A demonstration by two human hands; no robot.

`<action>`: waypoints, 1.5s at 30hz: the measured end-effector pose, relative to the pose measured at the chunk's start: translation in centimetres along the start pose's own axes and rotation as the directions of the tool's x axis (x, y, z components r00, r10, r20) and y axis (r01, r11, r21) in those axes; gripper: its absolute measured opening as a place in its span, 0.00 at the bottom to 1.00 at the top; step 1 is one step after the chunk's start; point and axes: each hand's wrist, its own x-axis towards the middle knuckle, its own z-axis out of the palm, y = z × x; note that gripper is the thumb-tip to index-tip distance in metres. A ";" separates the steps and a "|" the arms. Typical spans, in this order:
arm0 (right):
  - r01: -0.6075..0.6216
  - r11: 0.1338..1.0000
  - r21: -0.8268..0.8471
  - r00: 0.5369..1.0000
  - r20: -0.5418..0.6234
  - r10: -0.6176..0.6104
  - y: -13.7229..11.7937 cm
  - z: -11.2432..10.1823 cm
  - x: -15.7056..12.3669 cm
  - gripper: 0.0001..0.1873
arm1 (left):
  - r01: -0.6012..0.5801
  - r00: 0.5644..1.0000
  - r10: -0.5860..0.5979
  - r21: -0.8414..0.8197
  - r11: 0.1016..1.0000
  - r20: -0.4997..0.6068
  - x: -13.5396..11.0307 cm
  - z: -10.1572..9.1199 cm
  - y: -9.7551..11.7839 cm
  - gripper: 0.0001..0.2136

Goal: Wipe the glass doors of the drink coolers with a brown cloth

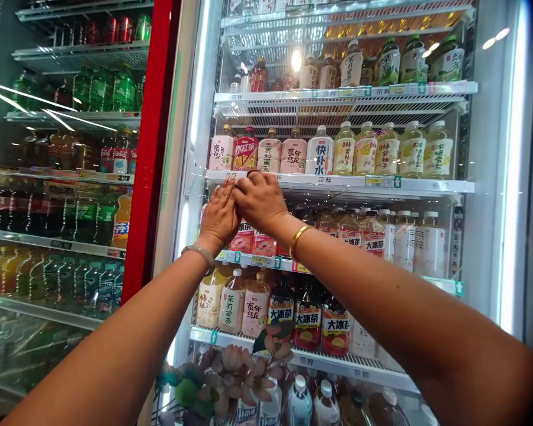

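Observation:
Both arms reach forward to a lit drinks fridge, and the hands meet at the front edge of a middle shelf (350, 182). My left hand (222, 214), with a pale bangle at its wrist, has its fingers stretched upward and lying flat near the shelf's label strip. Touching it on the right is my right hand (263, 200), above a gold bangle (300, 241). Its fingers are curled, and whatever they hold is hidden. Just above the hands stand a red-labelled tea bottle (246, 151) and a pink-labelled bottle (222, 149). Pink-labelled bottles (265, 244) are partly hidden below.
Several more shelves hold rows of bottles, including dark tea bottles (308, 322). A red upright frame (153, 142) divides this fridge from another (71, 171) on the left. Pinkish flowers (244, 376) show at the bottom. Light reflections cross the scene.

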 end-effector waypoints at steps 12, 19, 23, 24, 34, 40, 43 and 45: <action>0.185 0.982 0.031 0.982 0.028 -0.185 1.2 -1.2 -2.6 0.12 | 0.010 0.999 -0.011 0.028 1.000 0.034 -2.0 -0.4 -0.1 0.30; 0.431 0.890 0.148 0.898 0.029 -0.440 -0.8 -1.2 -5.3 0.11 | 0.097 0.991 -0.100 0.037 0.995 0.084 -4.0 -0.7 0.2 0.30; 0.425 0.900 0.094 0.902 0.033 -0.430 2.6 -2.9 -6.0 0.12 | 0.147 0.985 -0.151 0.061 0.987 0.079 -4.8 -0.3 2.1 0.31; 0.367 0.928 0.067 0.929 0.033 -0.370 3.1 -3.1 -5.9 0.12 | 0.161 0.983 -0.165 0.054 0.985 0.084 -4.9 -0.1 2.9 0.32; 0.454 0.884 0.107 0.887 0.035 -0.460 4.2 -5.3 -10.8 0.09 | 0.067 0.994 -0.066 -0.012 0.998 0.085 -5.8 1.3 9.6 0.32; 0.165 0.986 -0.010 0.984 0.068 -0.164 6.3 -6.8 -10.8 0.10 | 0.116 0.992 -0.108 -0.109 0.987 0.070 -3.6 1.8 13.2 0.31; 0.103 0.995 0.005 0.994 0.039 -0.103 5.3 -6.6 -11.6 0.10 | 0.141 0.989 -0.137 -0.107 0.984 0.049 -3.7 2.3 14.6 0.31; 0.196 0.980 0.030 0.980 0.027 -0.197 5.4 -6.9 -12.9 0.09 | 0.096 0.994 -0.091 -0.100 0.990 0.055 -4.3 2.6 14.8 0.32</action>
